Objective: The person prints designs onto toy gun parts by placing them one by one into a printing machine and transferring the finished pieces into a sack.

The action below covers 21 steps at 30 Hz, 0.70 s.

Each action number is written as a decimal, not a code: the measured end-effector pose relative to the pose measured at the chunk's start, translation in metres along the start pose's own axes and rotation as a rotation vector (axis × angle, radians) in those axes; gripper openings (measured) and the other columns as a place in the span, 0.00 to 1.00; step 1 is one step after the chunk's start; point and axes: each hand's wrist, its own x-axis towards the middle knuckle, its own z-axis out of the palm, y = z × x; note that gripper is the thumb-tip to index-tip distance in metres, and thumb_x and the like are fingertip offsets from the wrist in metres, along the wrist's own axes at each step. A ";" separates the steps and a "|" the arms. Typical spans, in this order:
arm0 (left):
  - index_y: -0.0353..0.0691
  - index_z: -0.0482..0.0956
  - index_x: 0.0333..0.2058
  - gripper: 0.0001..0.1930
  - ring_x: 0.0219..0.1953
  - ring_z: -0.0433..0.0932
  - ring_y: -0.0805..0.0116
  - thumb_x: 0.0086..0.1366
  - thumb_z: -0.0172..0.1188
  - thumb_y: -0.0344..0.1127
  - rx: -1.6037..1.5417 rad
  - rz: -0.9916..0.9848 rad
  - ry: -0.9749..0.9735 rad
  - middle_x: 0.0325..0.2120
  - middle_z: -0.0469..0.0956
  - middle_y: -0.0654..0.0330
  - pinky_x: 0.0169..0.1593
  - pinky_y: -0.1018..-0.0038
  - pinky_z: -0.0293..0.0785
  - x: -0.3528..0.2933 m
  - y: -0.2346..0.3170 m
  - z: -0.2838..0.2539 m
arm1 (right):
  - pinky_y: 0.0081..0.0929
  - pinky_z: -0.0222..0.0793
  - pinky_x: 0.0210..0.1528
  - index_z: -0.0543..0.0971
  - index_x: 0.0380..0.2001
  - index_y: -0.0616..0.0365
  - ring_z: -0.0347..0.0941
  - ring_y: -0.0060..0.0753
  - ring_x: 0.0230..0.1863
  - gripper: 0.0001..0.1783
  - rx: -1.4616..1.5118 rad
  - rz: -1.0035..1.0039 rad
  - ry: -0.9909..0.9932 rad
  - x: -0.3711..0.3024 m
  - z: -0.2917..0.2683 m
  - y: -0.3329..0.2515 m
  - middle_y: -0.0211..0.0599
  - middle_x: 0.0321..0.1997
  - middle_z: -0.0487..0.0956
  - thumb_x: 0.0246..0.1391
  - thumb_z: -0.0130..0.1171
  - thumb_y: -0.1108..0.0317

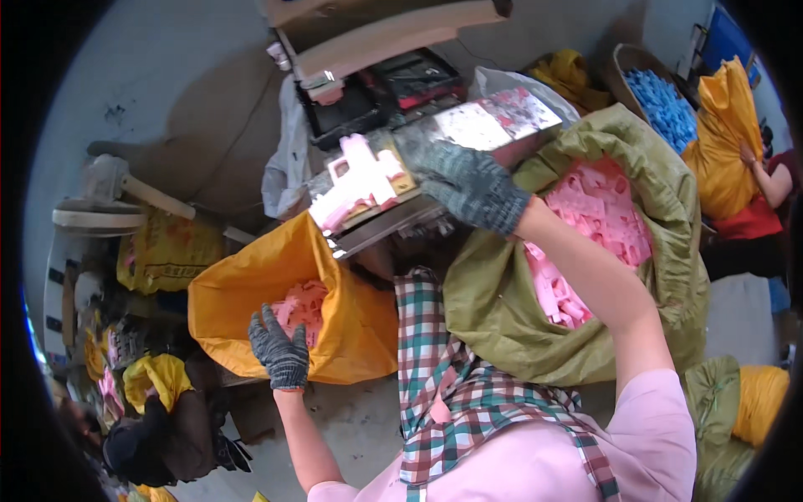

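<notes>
My left hand (283, 353), in a grey knit glove, is at the near rim of an orange sack (242, 272). Its fingers are spread and no object shows in them. Pink plastic pieces (301, 311) lie inside that sack. Farther up, my right hand (477, 186), gloved alike, reaches over a narrow metal-edged bench (368, 234). Its fingertips blend into the dark bench surface, so their grip is unclear. Just left of that hand, pink pistol-shaped plastic parts (360, 180) lie on the bench end.
A large olive sack (669, 184) of pink pieces (594, 209) stands right of the bench. Behind the bench are black trays (414, 79) and a lamp-like arm (401, 38). A basket holds blue pieces (661, 105). At far right, another person (769, 188) handles an orange sack (723, 142).
</notes>
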 end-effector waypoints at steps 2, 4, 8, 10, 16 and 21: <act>0.33 0.59 0.58 0.38 0.54 0.63 0.43 0.51 0.64 0.41 -0.169 0.185 0.020 0.51 0.66 0.40 0.59 0.57 0.57 -0.004 0.015 0.007 | 0.37 0.69 0.45 0.78 0.38 0.60 0.74 0.48 0.41 0.14 -0.095 0.152 -0.183 -0.035 -0.027 0.005 0.47 0.38 0.78 0.48 0.56 0.66; 0.32 0.61 0.57 0.35 0.51 0.66 0.45 0.52 0.63 0.38 -0.229 0.299 0.028 0.49 0.68 0.42 0.57 0.58 0.59 -0.007 0.028 0.014 | 0.39 0.69 0.45 0.77 0.38 0.60 0.73 0.50 0.41 0.17 -0.254 0.408 -0.347 -0.068 -0.046 0.022 0.48 0.38 0.78 0.44 0.59 0.64; 0.32 0.66 0.54 0.30 0.47 0.69 0.46 0.53 0.62 0.36 -0.317 0.453 0.025 0.43 0.72 0.44 0.52 0.59 0.63 -0.002 0.078 0.004 | 0.46 0.63 0.52 0.66 0.53 0.57 0.68 0.50 0.51 0.31 -0.619 0.652 -0.461 -0.165 -0.084 0.056 0.47 0.50 0.72 0.42 0.58 0.62; 0.32 0.67 0.53 0.29 0.45 0.70 0.46 0.52 0.63 0.36 -0.390 0.432 -0.030 0.41 0.73 0.44 0.52 0.59 0.63 -0.004 0.092 0.007 | 0.43 0.62 0.55 0.62 0.58 0.57 0.66 0.49 0.55 0.38 -0.663 0.693 -0.438 -0.209 -0.091 0.059 0.50 0.54 0.70 0.42 0.60 0.64; 0.35 0.69 0.52 0.28 0.45 0.70 0.49 0.51 0.64 0.35 -0.527 0.556 -0.157 0.41 0.74 0.46 0.51 0.58 0.64 -0.024 0.128 0.007 | 0.42 0.63 0.54 0.63 0.57 0.58 0.68 0.52 0.52 0.33 -0.651 0.835 -0.441 -0.218 -0.121 0.024 0.53 0.52 0.71 0.45 0.58 0.67; 0.33 0.70 0.50 0.24 0.45 0.74 0.52 0.54 0.63 0.33 -0.960 0.606 -0.462 0.41 0.76 0.48 0.50 0.65 0.69 -0.046 0.164 0.002 | 0.35 0.72 0.43 0.70 0.50 0.60 0.75 0.45 0.42 0.26 -0.297 0.686 0.032 -0.176 -0.121 -0.037 0.52 0.42 0.76 0.44 0.61 0.70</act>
